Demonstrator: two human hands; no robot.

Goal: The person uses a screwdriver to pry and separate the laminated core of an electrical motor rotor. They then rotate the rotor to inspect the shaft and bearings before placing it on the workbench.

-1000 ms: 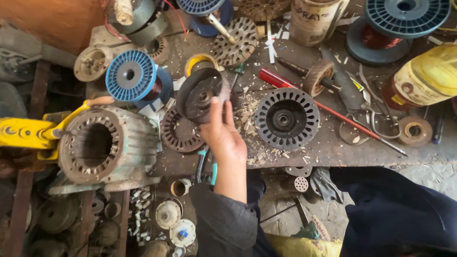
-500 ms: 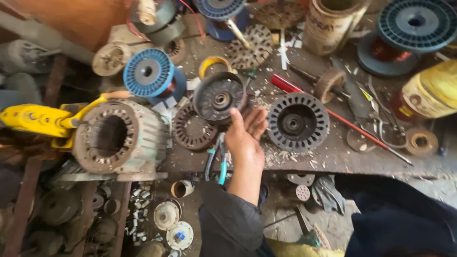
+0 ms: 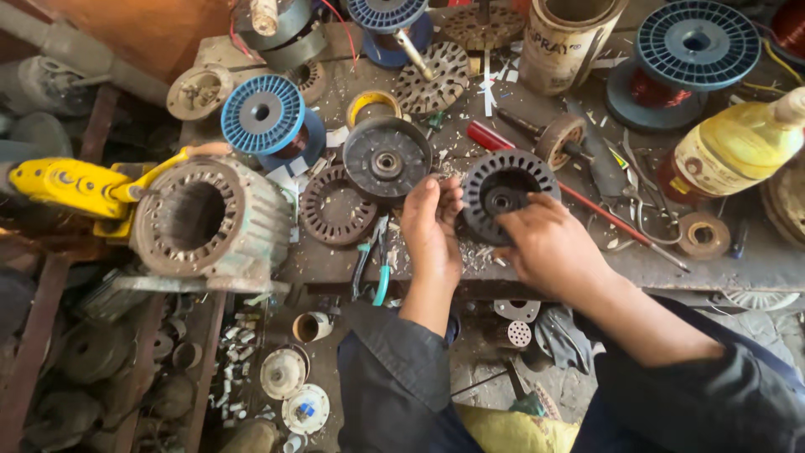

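Two bare hands are closing around a dark, slotted ring-shaped stator core (image 3: 506,195) lying flat on a gritty workbench (image 3: 738,268) strewn with metal shavings. The right hand (image 3: 549,243) is pinching its near rim; the left hand (image 3: 432,226), fingers loosely spread, is touching its left edge. A black ribbed pulley disc (image 3: 387,157) is lying just beside it.

Slotted stator core (image 3: 507,195): dull dark laminated metal, ridged rim; round end cover (image 3: 386,158): matt grey-black metal, grimy; large stator housing (image 3: 205,220): rough, rust-stained metal; wire spool (image 3: 262,115): blue ribbed plastic, slight sheen; bottle (image 3: 736,147): glossy yellow plastic; worktop (image 3: 654,267): worn, dusty surface littered with pale shavings.
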